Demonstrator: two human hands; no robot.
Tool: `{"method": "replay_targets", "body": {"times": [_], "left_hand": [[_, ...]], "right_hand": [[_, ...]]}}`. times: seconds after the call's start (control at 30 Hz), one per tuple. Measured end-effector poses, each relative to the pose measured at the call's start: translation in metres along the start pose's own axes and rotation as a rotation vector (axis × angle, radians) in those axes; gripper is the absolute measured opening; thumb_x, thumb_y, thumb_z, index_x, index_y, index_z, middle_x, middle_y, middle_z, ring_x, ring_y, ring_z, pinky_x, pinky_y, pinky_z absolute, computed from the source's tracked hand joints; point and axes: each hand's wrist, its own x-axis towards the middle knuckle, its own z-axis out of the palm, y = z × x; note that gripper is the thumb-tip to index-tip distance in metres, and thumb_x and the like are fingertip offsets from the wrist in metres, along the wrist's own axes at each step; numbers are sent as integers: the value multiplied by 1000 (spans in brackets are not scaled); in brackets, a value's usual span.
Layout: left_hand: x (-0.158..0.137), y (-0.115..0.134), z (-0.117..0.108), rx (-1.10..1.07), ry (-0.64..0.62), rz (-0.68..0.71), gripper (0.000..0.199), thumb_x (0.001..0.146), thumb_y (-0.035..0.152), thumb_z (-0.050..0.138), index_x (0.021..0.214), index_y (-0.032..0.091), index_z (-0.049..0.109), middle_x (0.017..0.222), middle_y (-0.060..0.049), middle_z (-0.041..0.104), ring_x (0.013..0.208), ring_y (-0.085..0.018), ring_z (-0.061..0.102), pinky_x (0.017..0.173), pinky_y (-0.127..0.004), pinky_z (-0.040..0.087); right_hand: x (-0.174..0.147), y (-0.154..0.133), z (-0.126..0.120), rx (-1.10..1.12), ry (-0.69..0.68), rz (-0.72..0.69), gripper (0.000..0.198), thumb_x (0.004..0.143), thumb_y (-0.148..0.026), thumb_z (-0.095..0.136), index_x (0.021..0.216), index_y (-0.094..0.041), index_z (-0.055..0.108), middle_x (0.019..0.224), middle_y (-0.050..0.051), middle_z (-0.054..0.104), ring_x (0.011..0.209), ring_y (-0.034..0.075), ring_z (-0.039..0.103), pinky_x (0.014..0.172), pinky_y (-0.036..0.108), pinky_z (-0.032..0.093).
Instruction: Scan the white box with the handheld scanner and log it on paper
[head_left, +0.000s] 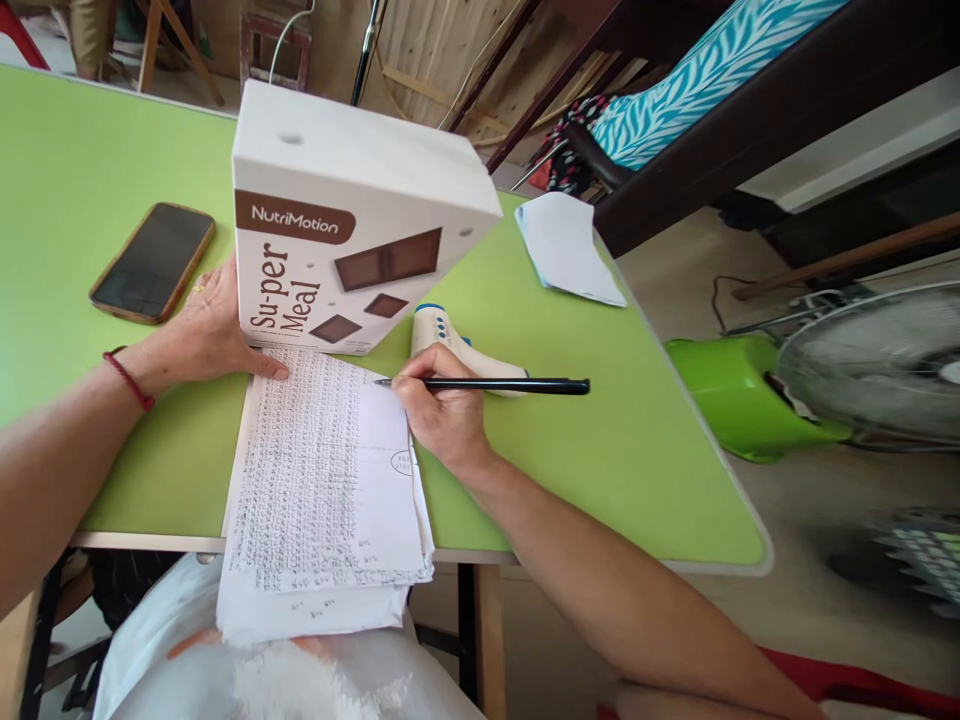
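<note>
A black pen point(517, 384) is pinched in my right hand point(444, 405). Its tip is at the upper right of a stack of paper sheets point(322, 470) covered in rows of small handwritten marks. My left hand point(206, 325) lies open at the upper left of the sheets, thumb stretched over their top edge. The box hides its other fingers in part. That white box point(360, 230), printed "NutriMotion Super Meal", stands upright just beyond the sheets. Behind my right hand lies a white and blue handheld device point(450, 345), partly covered.
A smartphone point(154, 262) lies left of the box on the green table point(600, 450). Folded white paper point(568, 245) sits near the table's right edge. Past that edge are a green bin point(724, 385) and a fan point(885, 360).
</note>
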Motion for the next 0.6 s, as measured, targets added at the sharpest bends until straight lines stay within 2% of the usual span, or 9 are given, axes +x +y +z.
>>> {"method": "replay_targets", "body": {"times": [0.2,0.4,0.5,0.6], "left_hand": [[1,-2,2,-83,34,-21,105,39,59,95,128,19,55,141,-11,45,134,-50,32,115,-65,17],[1,-3,2,-179,59,-10,97,36,54,98,120,24,61,137,-9,50,134,-50,32,116,-66,16],[1,-2,1,-182,43,2,95,39,54,97,121,23,62,139,-8,51,137,-50,28,117,-66,13],[1,-2,1,-144,25,2,94,41,56,96,122,22,62,142,-9,49,138,-49,28,118,-66,12]], "right_hand": [[0,0,1,7,-8,-41,13,71,-17,55,63,-23,48,52,-7,50,48,10,43,48,25,36],[0,-1,1,-24,-30,-43,13,72,-17,54,63,-24,46,52,-7,50,48,10,43,47,24,36],[1,-3,0,-21,-27,-68,14,73,-17,54,64,-24,47,53,-7,49,48,10,43,48,25,37],[3,-9,-7,-42,35,-137,13,76,-17,54,67,-24,47,56,-7,49,49,10,45,49,26,39]]}}
